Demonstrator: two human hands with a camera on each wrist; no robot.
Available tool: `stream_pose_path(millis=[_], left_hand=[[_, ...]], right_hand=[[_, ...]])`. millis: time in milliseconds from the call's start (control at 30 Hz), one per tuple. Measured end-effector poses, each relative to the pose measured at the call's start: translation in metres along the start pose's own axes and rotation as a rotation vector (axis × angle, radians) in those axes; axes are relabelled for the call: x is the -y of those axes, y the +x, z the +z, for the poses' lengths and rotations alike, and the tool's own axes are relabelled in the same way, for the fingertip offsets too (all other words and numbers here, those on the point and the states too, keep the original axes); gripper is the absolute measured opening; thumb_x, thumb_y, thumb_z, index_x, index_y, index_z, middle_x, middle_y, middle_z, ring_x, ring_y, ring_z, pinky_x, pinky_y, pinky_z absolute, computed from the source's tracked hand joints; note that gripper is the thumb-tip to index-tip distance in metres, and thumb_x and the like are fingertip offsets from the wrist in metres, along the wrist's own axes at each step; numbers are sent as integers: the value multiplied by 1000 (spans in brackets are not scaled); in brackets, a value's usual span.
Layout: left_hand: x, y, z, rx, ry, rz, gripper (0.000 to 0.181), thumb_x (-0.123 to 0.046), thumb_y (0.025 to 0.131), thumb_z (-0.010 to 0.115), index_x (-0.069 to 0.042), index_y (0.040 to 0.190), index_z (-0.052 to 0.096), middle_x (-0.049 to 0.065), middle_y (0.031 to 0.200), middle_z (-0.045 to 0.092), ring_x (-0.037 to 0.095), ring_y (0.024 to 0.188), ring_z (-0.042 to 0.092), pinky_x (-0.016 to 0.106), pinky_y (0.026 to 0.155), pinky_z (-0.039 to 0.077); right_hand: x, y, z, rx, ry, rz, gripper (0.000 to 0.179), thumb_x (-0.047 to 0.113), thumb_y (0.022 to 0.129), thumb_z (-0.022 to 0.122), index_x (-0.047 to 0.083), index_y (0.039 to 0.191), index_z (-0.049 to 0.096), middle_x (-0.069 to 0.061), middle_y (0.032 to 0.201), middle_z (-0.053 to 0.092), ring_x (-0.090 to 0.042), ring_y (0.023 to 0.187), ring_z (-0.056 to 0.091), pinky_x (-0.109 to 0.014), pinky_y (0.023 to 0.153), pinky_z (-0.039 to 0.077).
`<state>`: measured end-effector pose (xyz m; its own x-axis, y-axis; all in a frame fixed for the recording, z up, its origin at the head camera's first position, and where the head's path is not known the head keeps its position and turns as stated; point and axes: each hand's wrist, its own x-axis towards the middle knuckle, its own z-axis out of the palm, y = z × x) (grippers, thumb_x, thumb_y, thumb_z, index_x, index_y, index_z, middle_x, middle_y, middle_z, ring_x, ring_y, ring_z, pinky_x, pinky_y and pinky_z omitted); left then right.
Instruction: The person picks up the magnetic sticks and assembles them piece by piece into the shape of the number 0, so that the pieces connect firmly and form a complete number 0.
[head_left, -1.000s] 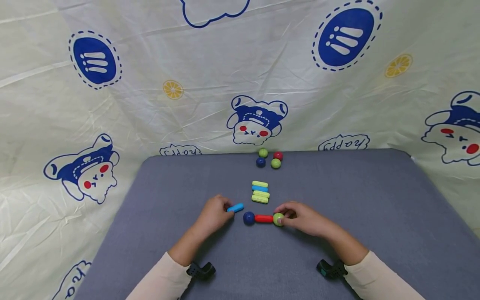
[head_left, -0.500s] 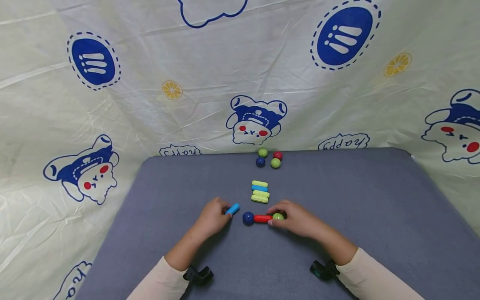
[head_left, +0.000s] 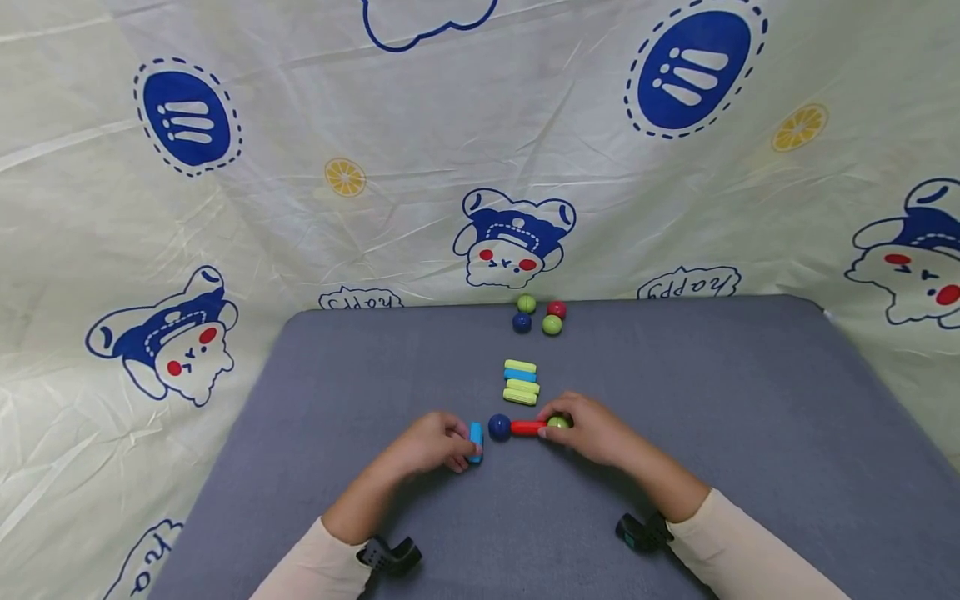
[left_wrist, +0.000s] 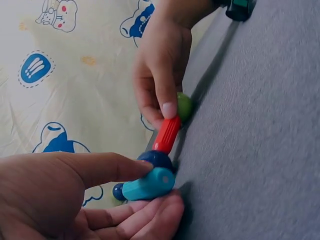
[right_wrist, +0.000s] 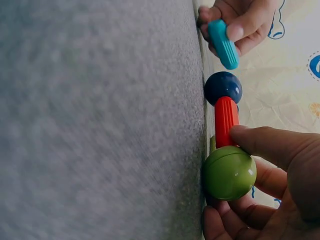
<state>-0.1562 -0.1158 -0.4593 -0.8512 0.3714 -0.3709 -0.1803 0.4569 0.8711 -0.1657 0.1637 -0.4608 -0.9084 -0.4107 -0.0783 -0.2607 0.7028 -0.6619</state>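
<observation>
Blue rods: two, one in left hand; balls: six.

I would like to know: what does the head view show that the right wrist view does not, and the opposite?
Only the head view shows the red ball near the far edge, both sleeves and the black wrist bands.

Only the right wrist view shows clear grooves along the red stick.

Both show the left hand pinching a blue stick, apart from the dark blue ball, and the right hand at the red stick and green ball.
</observation>
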Motion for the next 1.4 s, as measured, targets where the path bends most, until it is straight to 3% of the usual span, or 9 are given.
stream_pose_path(millis=[167,367,1100,1400], left_hand=[[-2,-1,6,102,-70,-34,19,-15,87,78,-1,91,65,3,74,70,10,61,66,29,61,60],[-5,0,12,143,-84,-40,19,-16,88,78,-1,91,67,4,73,70,10,60,66,28,61,60],[-6,4,28,143,-130,-46,18,-16,88,78,-1,90,69,5,71,73,9,56,65,24,53,57],[-5,6,32,134,-105,-42,17,-16,87,79,-5,84,66,1,66,69,7,52,62,21,48,53]], right_hand=[[1,1,-2,-7,-7,0,9,22,94,73,17,101,75,-4,105,66,-17,90,54,-33,78,44],[-1,2,-2,-7,-9,16,7,22,94,72,19,100,75,-3,108,66,-18,92,54,-33,80,44],[-4,0,-1,-23,10,27,9,23,94,72,20,102,76,-2,108,66,-18,93,56,-34,82,45],[-6,-1,-2,-23,14,20,11,25,94,72,20,103,76,-2,109,66,-17,94,56,-35,84,46]])
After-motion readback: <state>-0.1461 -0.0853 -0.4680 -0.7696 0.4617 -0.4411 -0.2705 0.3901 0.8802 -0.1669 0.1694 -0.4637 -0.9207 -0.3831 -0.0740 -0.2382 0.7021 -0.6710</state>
